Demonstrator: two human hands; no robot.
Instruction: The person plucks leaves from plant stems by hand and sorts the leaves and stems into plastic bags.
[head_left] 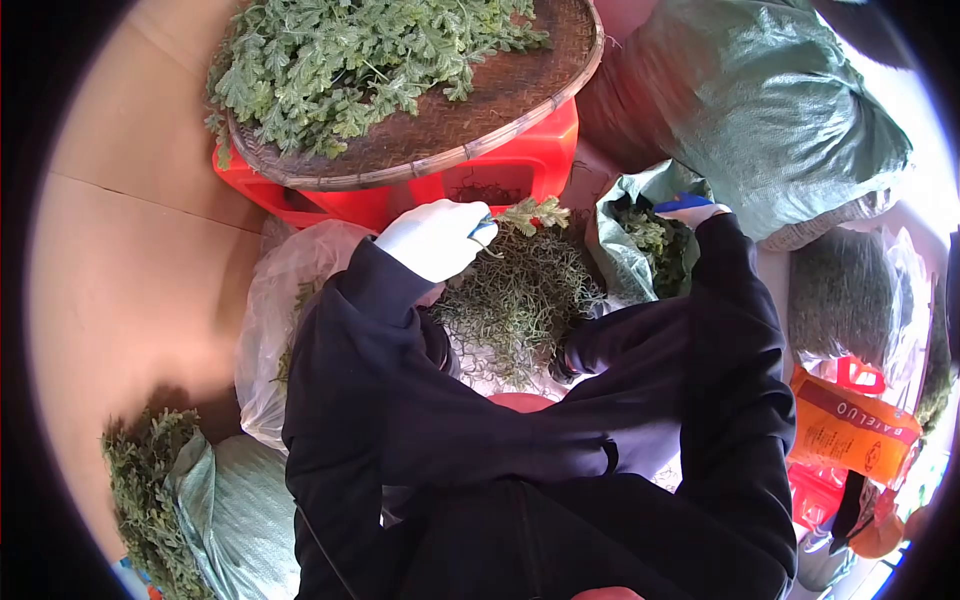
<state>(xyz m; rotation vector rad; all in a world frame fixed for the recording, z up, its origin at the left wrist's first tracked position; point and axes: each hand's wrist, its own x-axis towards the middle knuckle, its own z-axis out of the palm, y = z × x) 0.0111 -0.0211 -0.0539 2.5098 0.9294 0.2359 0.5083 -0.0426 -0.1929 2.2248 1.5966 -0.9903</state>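
Past the left hand's (435, 240) fingertips (483, 228) juts a leafy sprig (537, 214).

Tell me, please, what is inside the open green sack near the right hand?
Leafy green sprigs show inside the sack; what lies beneath them is covered.

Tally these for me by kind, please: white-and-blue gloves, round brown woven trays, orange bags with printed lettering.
White-and-blue gloves: 2
Round brown woven tray: 1
Orange bag with printed lettering: 1
Total: 4
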